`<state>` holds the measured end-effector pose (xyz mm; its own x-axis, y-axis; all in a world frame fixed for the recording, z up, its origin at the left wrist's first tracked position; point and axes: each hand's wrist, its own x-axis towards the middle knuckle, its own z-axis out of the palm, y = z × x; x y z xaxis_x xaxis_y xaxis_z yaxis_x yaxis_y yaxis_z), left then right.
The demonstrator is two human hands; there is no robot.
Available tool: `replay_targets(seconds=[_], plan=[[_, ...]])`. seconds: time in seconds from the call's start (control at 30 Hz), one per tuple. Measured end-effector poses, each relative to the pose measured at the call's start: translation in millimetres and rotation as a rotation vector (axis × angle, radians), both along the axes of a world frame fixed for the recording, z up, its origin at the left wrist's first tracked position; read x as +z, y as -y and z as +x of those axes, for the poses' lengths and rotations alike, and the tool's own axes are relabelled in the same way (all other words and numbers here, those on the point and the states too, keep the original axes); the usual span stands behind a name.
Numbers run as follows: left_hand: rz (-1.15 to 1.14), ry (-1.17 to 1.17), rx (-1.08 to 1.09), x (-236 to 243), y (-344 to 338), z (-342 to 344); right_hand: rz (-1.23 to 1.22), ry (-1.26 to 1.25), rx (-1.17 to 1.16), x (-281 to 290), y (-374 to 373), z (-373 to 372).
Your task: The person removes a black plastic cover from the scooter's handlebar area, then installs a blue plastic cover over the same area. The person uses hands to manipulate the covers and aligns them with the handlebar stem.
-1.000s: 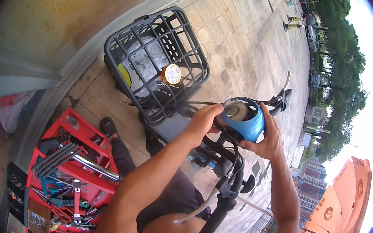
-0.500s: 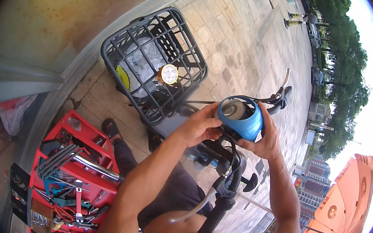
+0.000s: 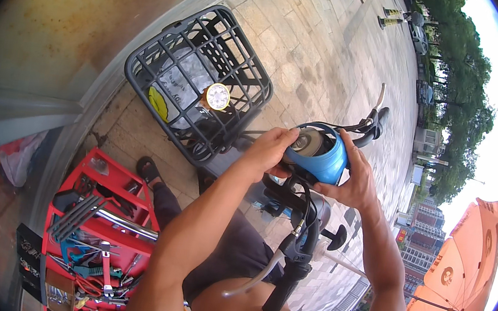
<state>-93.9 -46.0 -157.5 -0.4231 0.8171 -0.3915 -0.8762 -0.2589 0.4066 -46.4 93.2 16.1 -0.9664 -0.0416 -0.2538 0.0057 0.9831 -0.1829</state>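
Above the bicycle handlebar I hold a blue rounded housing with a wide opening. A round grey metal part shows inside the opening; I cannot tell its kind. My left hand is closed on the left side, its thumb at the rim near the metal part. On the right side my right hand wraps the housing, fingers along the top edge and thumb below. Cables and a brake lever sit close beneath, next to a black grip.
A dark basket with a yellow-rimmed round light stands ahead on the left. At lower left lies a red toolbox full of hand tools, with a small box of metal pieces. An orange umbrella stands right.
The blue housing has shifted slightly left and turned a little in my hands. My left fingers have moved up along its rim. The view has tilted slightly.
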Motion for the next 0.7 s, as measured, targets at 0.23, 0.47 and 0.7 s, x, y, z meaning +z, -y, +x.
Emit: replay_targets(seconds=[0.23,0.47,0.7], plan=[[-0.111,-0.031,0.031,12,-4,4,0.068,-0.019,0.051,1,1,1],[-0.103,0.116,0.118,8,-4,12,0.223,0.157,0.020,12,21,-12],[-0.077,0.125,0.160,6,-7,18,0.150,0.136,0.080,7,6,-15]])
